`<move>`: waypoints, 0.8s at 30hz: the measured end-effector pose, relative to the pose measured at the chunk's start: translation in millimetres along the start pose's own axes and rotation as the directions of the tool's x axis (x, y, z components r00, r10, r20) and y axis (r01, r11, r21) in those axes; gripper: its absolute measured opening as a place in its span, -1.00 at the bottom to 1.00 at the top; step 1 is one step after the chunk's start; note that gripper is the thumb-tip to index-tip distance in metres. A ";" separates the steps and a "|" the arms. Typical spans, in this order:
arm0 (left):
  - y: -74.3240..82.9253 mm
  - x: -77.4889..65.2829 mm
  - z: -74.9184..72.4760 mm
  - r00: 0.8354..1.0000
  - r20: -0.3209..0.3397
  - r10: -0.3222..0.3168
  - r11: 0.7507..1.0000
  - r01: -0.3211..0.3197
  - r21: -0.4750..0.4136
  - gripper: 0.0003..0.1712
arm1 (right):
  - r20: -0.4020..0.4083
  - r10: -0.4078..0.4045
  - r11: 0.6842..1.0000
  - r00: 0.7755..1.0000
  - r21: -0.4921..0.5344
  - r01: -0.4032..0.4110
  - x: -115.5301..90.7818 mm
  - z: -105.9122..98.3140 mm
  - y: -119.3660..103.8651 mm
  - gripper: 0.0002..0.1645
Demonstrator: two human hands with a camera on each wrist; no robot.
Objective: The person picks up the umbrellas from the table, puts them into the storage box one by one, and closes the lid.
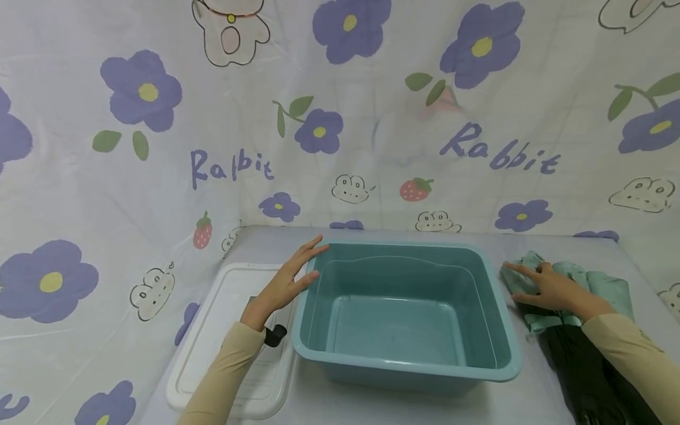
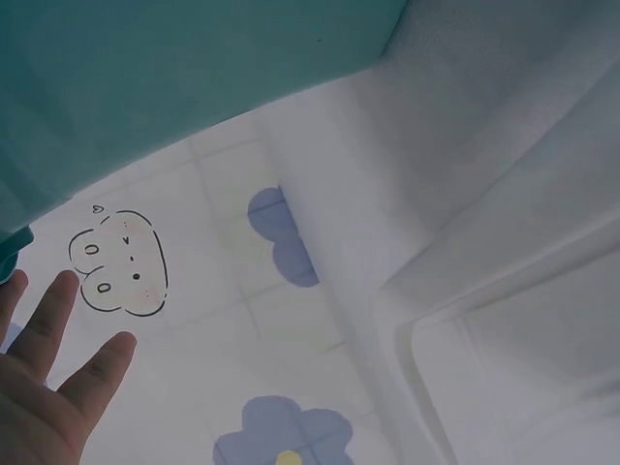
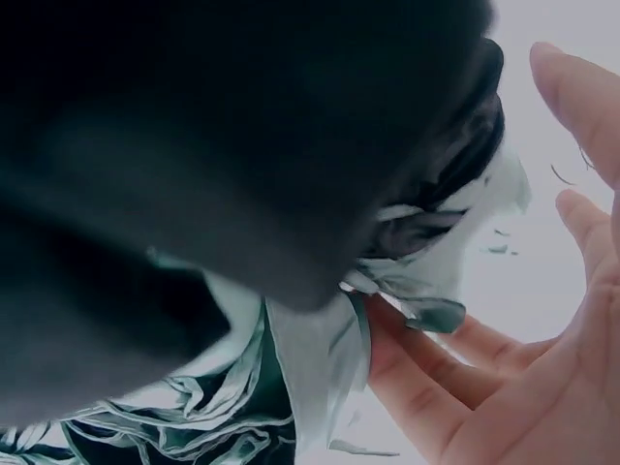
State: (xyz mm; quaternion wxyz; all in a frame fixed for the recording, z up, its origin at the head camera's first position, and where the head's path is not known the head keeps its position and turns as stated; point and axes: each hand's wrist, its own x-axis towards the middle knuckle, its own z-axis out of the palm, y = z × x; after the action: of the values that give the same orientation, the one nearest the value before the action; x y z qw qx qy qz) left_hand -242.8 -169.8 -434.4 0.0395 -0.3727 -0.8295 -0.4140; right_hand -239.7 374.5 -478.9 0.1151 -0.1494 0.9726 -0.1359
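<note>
A teal plastic storage bin stands upright on the table with nothing inside. My left hand is at the bin's left rim, its fingers straight and spread; in the left wrist view the fingers show below the bin's side. To the right of the bin lies a pile of light green fabric and dark clothing. Over the green fabric's left part is my right hand, with thumb and index finger stretched out. In the right wrist view, fingertips of that hand reach behind a fold of the green fabric.
Left of the bin lies a flat white lid, partly behind my left forearm. A black strap or device is at my left wrist. Behind the table hangs a white curtain printed with flowers and rabbits.
</note>
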 end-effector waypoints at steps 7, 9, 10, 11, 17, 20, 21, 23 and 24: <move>-23.4 -0.3 7.4 1.000 -0.019 -0.016 0.999 0.017 0.045 -0.42 | 0.033 0.013 1.000 0.999 -0.018 -0.012 7.3 -0.1 -1.4 -0.11; -30.6 -0.6 9.0 0.999 -0.029 -0.021 0.997 0.022 0.067 -0.43 | 0.051 0.023 0.999 0.998 -0.029 -0.022 10.4 0.5 -2.3 -0.09; -32.0 -0.8 9.5 0.999 -0.032 -0.025 0.997 0.027 0.072 -0.43 | 0.062 0.028 0.999 0.998 -0.028 -0.026 11.3 1.1 -2.5 -0.07; -32.8 -0.8 9.9 0.999 -0.034 -0.028 0.997 0.030 0.075 -0.43 | 0.068 0.029 0.999 0.997 -0.027 -0.028 12.4 1.7 -2.6 -0.06; -31.9 -0.3 9.7 0.999 -0.040 -0.032 0.994 0.036 0.104 -0.43 | 0.067 0.023 0.999 0.998 0.034 -0.025 17.4 2.6 0.4 -0.08; -31.5 -0.3 8.7 0.998 -0.039 -0.042 0.991 0.046 0.129 -0.45 | 0.040 0.010 0.999 0.999 0.043 -0.011 19.1 1.5 4.0 -0.12; -31.8 -0.3 8.6 0.998 -0.039 -0.043 0.990 0.048 0.135 -0.46 | 0.030 0.008 0.999 1.000 0.043 -0.009 19.3 1.1 4.9 -0.13; -32.2 -0.3 8.5 0.998 -0.039 -0.045 0.988 0.050 0.143 -0.48 | 0.015 0.006 0.999 1.000 0.047 -0.007 19.3 0.0 5.1 -0.14; -32.1 -0.3 8.4 0.998 -0.040 -0.047 0.988 0.052 0.147 -0.50 | 0.012 0.012 0.999 1.000 0.051 -0.013 19.2 -0.4 4.6 -0.14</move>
State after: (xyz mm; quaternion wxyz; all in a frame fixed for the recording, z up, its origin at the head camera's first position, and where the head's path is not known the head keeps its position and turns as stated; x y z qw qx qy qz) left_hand -261.5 -176.1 -461.2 0.0717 -0.3405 -0.8661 -0.3589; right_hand -258.8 372.6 -483.4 0.1255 -0.1412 0.9690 -0.1590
